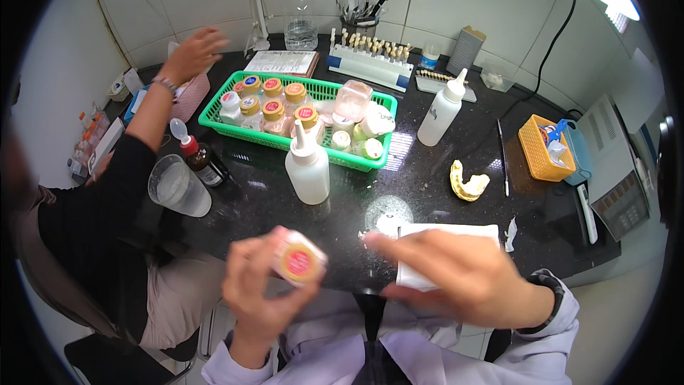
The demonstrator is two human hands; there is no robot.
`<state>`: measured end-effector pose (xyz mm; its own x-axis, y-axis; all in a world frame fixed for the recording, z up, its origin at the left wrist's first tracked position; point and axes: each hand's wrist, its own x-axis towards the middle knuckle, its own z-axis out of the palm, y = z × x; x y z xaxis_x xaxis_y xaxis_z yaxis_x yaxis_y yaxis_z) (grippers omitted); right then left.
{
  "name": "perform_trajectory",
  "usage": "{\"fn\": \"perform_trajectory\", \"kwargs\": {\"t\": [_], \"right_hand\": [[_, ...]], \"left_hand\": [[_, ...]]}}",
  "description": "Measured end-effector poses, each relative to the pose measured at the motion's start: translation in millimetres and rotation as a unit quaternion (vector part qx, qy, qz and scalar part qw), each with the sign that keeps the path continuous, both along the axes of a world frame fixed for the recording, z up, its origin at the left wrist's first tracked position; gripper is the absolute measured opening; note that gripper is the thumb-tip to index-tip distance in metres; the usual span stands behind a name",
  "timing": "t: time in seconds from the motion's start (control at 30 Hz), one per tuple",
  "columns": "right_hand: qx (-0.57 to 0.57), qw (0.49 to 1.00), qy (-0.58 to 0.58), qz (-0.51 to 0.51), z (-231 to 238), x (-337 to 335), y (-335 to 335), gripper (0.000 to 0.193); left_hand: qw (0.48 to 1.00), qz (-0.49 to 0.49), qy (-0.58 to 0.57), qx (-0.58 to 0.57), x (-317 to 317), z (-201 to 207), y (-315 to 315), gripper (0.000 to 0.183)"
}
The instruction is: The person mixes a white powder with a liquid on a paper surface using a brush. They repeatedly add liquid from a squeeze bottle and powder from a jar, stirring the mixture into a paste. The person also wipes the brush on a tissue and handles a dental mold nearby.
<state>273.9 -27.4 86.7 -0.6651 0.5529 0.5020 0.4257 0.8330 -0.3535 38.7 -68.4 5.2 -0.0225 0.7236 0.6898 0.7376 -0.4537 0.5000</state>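
My left hand (249,289) grips a small jar (300,261), tilted so that its lid with a round red-and-yellow label shows. My right hand (459,271), smeared by motion, is held over a folded white sheet (456,231) at the counter's near edge. Its fingers are stretched forward, the thumb lies lower, and nothing shows between them. Beyond the left hand stands a white squeeze bottle (308,175) with a pointed nozzle. Behind that bottle, a green basket (214,109) holds several similar jars. A yellowish dental cast (467,184) lies on the dark counter beyond my right hand.
A plastic cup (182,189) and brown dropper bottle (203,160) stand left. Another squeeze bottle (440,115), a tooth shade rack (370,60) and a yellow basket (545,160) are farther back and right. A co-worker's arm (153,110) reaches in from the left.
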Motion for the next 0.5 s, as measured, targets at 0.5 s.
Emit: {"fn": "perform_trajectory", "kwargs": {"t": [0.5], "right_hand": [[-0.276,0.957,-0.079,-0.04,57.3,-28.7,78.7,0.042]], "left_hand": [[0.993,-0.095,-0.057,-0.051,8.3,14.0,-1.2,0.058]]}}
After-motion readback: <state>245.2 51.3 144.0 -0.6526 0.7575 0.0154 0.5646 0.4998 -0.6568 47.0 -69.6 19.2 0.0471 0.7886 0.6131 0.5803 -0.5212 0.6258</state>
